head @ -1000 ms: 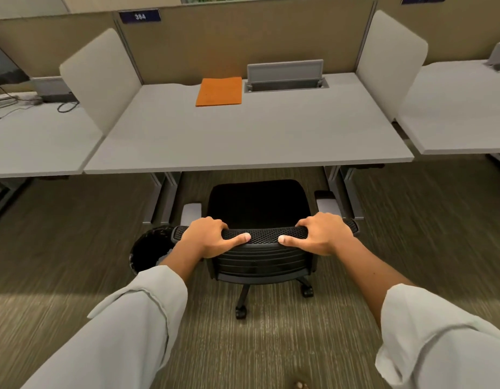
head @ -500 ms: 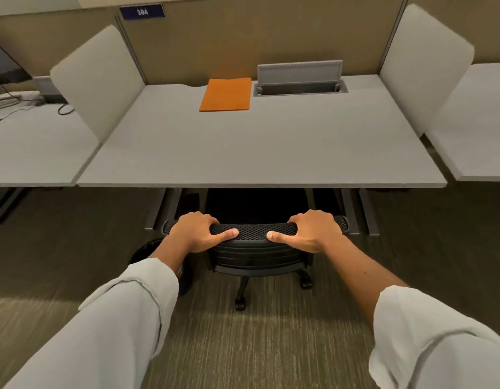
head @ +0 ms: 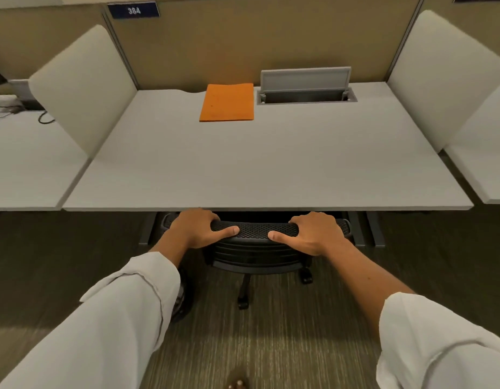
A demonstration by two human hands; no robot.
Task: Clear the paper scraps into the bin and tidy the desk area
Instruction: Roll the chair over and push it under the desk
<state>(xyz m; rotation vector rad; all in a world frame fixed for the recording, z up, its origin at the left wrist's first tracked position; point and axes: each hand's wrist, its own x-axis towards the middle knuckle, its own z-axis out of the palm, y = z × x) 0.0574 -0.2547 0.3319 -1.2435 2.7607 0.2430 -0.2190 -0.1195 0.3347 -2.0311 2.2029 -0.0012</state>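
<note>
Both hands gripped the top rail of the black mesh chair [head: 254,242], the left hand [head: 197,228] and the right hand [head: 313,233] each with fingers [head: 307,217] curled over the rail's far side and the thumb laid along its near face. The seat was already hidden beneath the desk [head: 265,169], and the backrest sat just short of the desk's front edge, so the step in hand looked like tucking the chair in as part of the tidying.

To finish it well, the push should be level and equal from both hands, so the castors roll straight and the chair stays centred between the desk legs. The knuckles lay close under the desk's edge; easing off before the rail met it would spare the fingers a pinch.

No paper scraps showed on the desk. A dark round shape beside the chair, mostly hidden behind the left sleeve [head: 117,318], may have been the bin; it could not be told for certain. An orange folder [head: 227,102] lay flat at the back of the desk, beside the open cable hatch [head: 305,89].
</note>
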